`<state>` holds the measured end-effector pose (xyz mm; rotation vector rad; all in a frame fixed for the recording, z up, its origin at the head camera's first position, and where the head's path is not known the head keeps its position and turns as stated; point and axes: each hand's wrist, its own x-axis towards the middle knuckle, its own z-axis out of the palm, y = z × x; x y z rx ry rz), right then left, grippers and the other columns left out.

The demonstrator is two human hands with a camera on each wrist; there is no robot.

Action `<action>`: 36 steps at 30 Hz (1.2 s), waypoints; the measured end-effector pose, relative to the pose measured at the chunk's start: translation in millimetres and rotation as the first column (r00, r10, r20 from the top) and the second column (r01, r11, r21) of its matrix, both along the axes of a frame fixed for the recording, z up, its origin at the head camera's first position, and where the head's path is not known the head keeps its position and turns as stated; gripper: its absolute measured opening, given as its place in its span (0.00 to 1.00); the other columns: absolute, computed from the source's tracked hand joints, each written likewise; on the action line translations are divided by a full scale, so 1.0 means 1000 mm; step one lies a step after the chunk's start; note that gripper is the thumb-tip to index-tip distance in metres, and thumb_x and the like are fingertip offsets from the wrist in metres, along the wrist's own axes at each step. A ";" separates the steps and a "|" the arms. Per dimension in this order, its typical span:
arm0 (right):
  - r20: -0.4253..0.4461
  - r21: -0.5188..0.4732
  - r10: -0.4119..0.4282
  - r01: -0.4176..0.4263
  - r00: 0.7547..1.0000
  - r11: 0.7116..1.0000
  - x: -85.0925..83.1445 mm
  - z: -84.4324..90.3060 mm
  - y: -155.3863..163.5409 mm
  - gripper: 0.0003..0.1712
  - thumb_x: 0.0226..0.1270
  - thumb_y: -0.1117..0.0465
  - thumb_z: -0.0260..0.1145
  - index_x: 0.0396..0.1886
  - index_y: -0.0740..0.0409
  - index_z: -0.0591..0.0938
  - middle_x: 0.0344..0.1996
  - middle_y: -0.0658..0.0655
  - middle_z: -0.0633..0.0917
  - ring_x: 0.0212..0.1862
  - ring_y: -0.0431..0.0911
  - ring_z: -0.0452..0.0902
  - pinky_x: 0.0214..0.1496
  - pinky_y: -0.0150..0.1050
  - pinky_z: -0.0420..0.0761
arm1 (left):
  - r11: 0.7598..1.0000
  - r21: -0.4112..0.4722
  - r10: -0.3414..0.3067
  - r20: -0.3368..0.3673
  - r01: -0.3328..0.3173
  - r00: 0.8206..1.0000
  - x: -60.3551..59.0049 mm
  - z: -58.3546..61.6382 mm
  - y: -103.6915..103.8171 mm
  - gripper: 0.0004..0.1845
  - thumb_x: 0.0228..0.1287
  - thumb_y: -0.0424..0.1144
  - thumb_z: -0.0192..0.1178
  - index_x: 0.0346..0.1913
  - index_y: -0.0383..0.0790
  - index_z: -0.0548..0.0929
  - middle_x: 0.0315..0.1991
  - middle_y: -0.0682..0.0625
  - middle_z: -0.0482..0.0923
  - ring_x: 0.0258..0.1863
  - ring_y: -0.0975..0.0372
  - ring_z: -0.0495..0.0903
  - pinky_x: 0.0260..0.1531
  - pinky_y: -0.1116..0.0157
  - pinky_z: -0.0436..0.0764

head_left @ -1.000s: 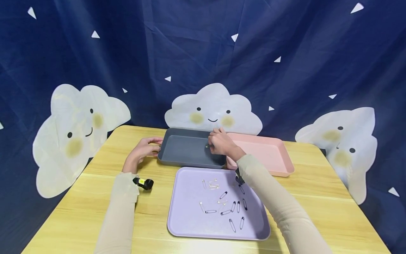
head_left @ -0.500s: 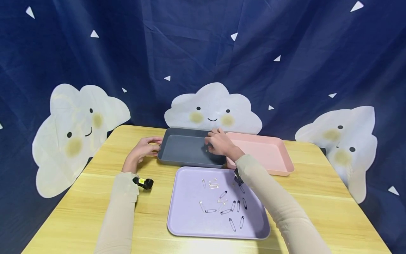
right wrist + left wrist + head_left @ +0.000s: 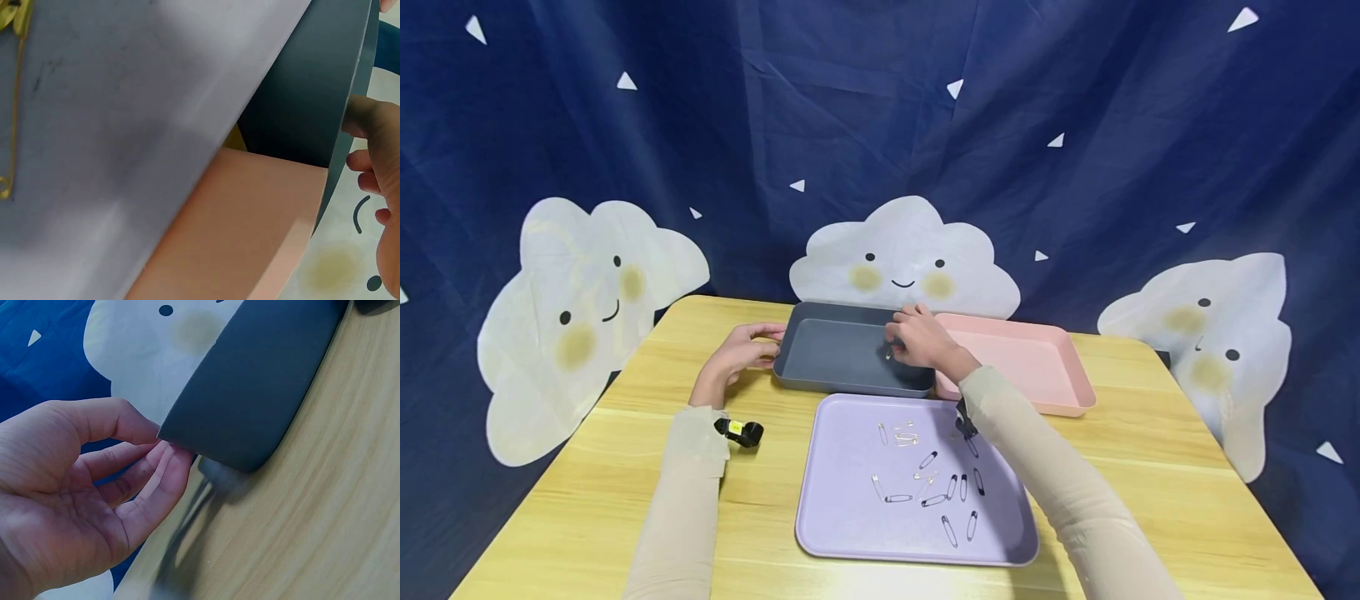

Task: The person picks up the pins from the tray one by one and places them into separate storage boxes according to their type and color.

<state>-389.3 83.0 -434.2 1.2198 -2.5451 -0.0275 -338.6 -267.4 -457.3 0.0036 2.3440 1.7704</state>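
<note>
Over the grey tray [image 3: 842, 354] at the far side of the worktop [image 3: 580, 492], the right hand [image 3: 925, 340] hovers with its fingertips pinched on a small pale safety pin [image 3: 889, 355]. Against the frame of a second ago the pin sits slightly lower under the fingers and the hand has shifted only a little; the pin is not yet lying loose on the tray floor, so I judge the placing into this tray to be nearly done but not released. Left hand [image 3: 739, 353] is unchanged: curled fingers touch the tray's left corner, thumb on top and fingertips under the rim in the left wrist view [image 3: 94, 487], steadying it. Pink tray [image 3: 1037, 362] stands just beside the grey one on the right; no pin is visible in it. Lilac tray [image 3: 850, 508] lies nearer the person and carries the remaining safety pins [image 3: 936, 492], black, silver and gold, scattered in its middle, same layout as before. Right wrist view shows one gold pin [image 3: 14, 37] at the lilac tray's edge. Small black object [image 3: 739, 432] sits by the left sleeve.
</note>
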 end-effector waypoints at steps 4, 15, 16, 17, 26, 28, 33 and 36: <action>0.008 -0.041 0.010 -0.010 1.000 0.999 0.003 0.001 0.004 0.07 0.55 0.59 0.71 0.34 0.53 0.85 0.35 0.53 0.83 0.43 0.51 0.72 0.45 0.45 0.68 | 1.000 -0.004 -0.003 0.002 0.003 1.000 0.000 0.000 0.001 0.30 0.68 0.27 0.55 0.73 0.30 0.68 0.69 0.31 0.70 0.44 0.63 0.83 0.40 0.69 0.86; 0.059 -0.136 0.006 0.002 0.998 0.991 0.019 0.015 0.013 0.08 0.63 0.55 0.68 0.35 0.54 0.84 0.36 0.54 0.84 0.42 0.52 0.72 0.46 0.47 0.68 | 1.000 -0.008 -0.004 0.000 0.004 1.000 -0.001 -0.004 0.000 0.30 0.68 0.27 0.55 0.73 0.30 0.68 0.68 0.31 0.70 0.44 0.62 0.83 0.39 0.71 0.85; 0.061 -0.144 0.011 -0.002 0.998 0.990 0.022 0.017 0.014 0.08 0.63 0.55 0.68 0.35 0.54 0.84 0.36 0.53 0.84 0.41 0.51 0.72 0.46 0.47 0.67 | 1.000 -0.009 -0.005 0.000 0.005 1.000 -0.001 -0.004 0.000 0.30 0.68 0.27 0.55 0.73 0.30 0.68 0.68 0.31 0.70 0.44 0.63 0.82 0.39 0.70 0.85; 0.064 -0.148 0.016 -0.007 0.998 0.989 0.024 0.018 0.015 0.07 0.63 0.55 0.68 0.35 0.53 0.84 0.36 0.53 0.84 0.41 0.51 0.71 0.45 0.46 0.67 | 1.000 -0.011 -0.007 0.000 0.007 1.000 -0.001 -0.003 0.000 0.30 0.68 0.27 0.55 0.73 0.30 0.68 0.68 0.31 0.70 0.44 0.63 0.82 0.39 0.70 0.85; 0.143 -0.206 0.099 -0.069 0.985 0.976 0.052 0.025 0.023 0.04 0.63 0.58 0.69 0.35 0.52 0.84 0.33 0.51 0.85 0.36 0.46 0.68 0.44 0.43 0.66 | 1.000 -0.006 -0.011 0.008 0.011 1.000 -0.002 -0.004 -0.002 0.31 0.69 0.28 0.55 0.75 0.31 0.67 0.70 0.31 0.69 0.45 0.62 0.82 0.41 0.69 0.85; 0.161 -0.208 0.110 -0.075 0.981 0.975 0.058 0.024 0.026 0.04 0.63 0.58 0.69 0.35 0.52 0.84 0.32 0.51 0.84 0.36 0.45 0.66 0.44 0.41 0.65 | 1.000 -0.001 -0.011 0.009 0.011 1.000 -0.003 -0.005 -0.002 0.31 0.69 0.28 0.55 0.75 0.31 0.67 0.70 0.31 0.68 0.46 0.61 0.82 0.41 0.69 0.85; 0.169 -0.205 0.139 -0.103 0.976 0.973 0.073 0.019 0.030 0.04 0.62 0.58 0.70 0.34 0.51 0.85 0.27 0.52 0.81 0.33 0.42 0.65 0.41 0.38 0.61 | 1.000 0.004 -0.013 0.014 0.013 1.000 -0.004 -0.004 -0.002 0.31 0.70 0.28 0.54 0.75 0.31 0.66 0.71 0.30 0.68 0.46 0.61 0.83 0.41 0.69 0.85; 0.164 -0.202 0.164 -0.130 0.973 0.971 0.082 0.016 0.032 0.03 0.61 0.59 0.71 0.33 0.52 0.85 0.25 0.53 0.80 0.33 0.43 0.64 0.41 0.38 0.59 | 1.000 0.002 -0.014 0.012 0.014 1.000 -0.002 -0.001 -0.001 0.31 0.70 0.28 0.54 0.75 0.31 0.66 0.71 0.30 0.68 0.44 0.63 0.83 0.40 0.71 0.85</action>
